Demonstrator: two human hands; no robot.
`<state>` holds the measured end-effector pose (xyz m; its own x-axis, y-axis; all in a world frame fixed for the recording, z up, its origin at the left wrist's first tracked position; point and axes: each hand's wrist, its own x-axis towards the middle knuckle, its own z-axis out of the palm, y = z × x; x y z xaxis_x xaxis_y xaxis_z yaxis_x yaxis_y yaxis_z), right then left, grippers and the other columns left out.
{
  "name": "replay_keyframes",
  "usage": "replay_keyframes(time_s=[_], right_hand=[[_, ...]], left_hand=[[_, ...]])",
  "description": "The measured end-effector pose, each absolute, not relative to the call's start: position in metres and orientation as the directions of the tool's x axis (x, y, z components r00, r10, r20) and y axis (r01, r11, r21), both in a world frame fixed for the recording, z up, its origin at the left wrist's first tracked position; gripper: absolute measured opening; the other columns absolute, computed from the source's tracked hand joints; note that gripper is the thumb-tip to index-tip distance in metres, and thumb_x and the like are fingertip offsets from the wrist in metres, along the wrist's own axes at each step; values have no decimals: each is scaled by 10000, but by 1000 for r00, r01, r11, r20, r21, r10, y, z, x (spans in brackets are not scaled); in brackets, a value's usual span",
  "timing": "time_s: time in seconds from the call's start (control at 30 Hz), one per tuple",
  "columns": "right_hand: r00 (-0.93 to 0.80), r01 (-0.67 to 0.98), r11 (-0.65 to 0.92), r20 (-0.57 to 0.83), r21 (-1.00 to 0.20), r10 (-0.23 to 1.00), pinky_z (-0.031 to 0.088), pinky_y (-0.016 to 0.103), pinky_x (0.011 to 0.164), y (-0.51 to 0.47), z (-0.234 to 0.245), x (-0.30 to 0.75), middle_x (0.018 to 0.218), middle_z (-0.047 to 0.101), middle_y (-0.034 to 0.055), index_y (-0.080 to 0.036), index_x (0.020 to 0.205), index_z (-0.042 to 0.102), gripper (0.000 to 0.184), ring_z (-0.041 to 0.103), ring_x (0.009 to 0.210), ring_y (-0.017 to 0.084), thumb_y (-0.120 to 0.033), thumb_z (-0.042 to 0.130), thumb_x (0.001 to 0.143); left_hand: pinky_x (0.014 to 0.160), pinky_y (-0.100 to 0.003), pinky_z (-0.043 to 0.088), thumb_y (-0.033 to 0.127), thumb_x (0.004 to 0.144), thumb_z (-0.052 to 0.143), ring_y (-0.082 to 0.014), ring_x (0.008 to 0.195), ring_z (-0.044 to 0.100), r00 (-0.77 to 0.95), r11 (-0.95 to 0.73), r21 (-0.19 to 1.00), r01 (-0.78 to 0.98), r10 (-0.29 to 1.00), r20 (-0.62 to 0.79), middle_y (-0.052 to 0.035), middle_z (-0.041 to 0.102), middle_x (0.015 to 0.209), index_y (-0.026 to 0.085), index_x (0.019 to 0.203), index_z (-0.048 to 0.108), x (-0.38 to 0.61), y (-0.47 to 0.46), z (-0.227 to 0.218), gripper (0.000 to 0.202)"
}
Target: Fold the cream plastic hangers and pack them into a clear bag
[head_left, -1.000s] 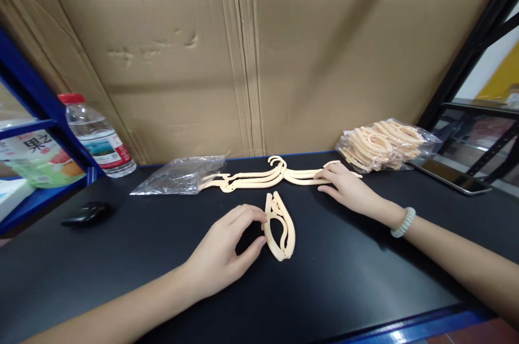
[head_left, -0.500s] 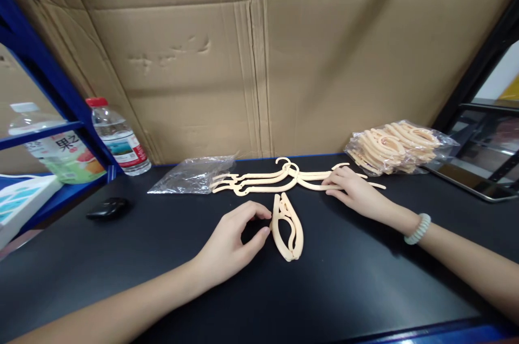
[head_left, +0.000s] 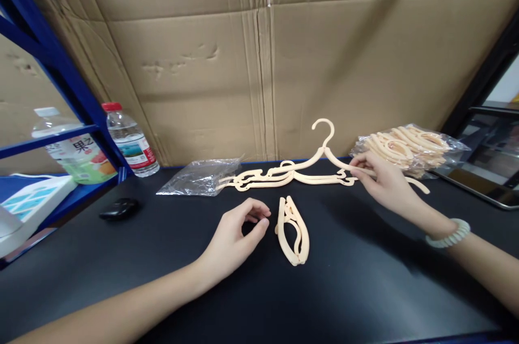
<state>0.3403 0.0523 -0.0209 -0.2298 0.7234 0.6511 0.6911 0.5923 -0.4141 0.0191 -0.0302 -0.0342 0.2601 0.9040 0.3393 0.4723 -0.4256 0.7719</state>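
My right hand [head_left: 383, 182] pinches one arm of an unfolded cream plastic clothes hanger [head_left: 312, 160], whose hook points up against the cardboard. This hanger is tilted, its right side raised off the table. Beneath and beside it lies at least one more unfolded hanger [head_left: 320, 178], partly overlapped by it. A folded hanger [head_left: 305, 233] lies in front of me, its arms bowed into a leaf shape. Just left of it, my left hand [head_left: 239, 230] rests with fingers curved and a gap between thumb and fingertips; it holds nothing.
A clear plastic bag [head_left: 194, 177] lies at the back left, touching the hanger ends. Several folded hangers in a bag [head_left: 409, 146] sit back right, beside a tablet-like panel [head_left: 478, 187]. A black mouse [head_left: 119, 209] and a red-capped bottle [head_left: 132, 141] stand left. Cardboard [head_left: 182, 73] walls the back.
My right hand has lifted one unfolded hanger from the others and moved it right, its hook now upright. My left hand stays about where it was. The view has shifted slightly.
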Motion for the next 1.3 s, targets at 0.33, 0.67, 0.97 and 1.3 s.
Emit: replay_keyframes(time_s=[0.33,0.67,0.97,1.3], right_hand=[[-436,628,702,594,-337,676,508,338,667,38,-28,322,917,665,72,-200,1023,578,189,631,777,211,-298,435,948],[-617,534,811,546,-240,567,497,359,813,27,-32,309,1060,642,83,-212,1141,554,214,604,947,209,-242,410,984],[-563,783,587,633,203,532,378,388,712,27,-25,318,927,678,96,-177,975,644,210,532,829,254,-237,443,970],[-590,807,360,653,468,475,390,374,757,14,-26,307,1254,603,160,-113,1023,667,284,611,736,205,3,456,871]], left_hand=[[821,-378,532,349,897,500,-186,907,632,125,-345,882,320,939,322,-107,545,1198,221,1332,309,16,-25,-42,492],[678,-293,527,314,925,467,-148,670,627,294,-437,772,461,896,332,-6,680,849,222,1243,491,18,-32,-33,332],[615,-276,504,358,874,514,-147,633,586,218,-364,843,396,929,299,-8,626,751,198,1156,541,18,-30,-28,325],[685,-282,492,370,802,585,-154,678,586,134,-249,902,352,967,215,-20,620,829,182,1102,575,17,-24,-28,354]])
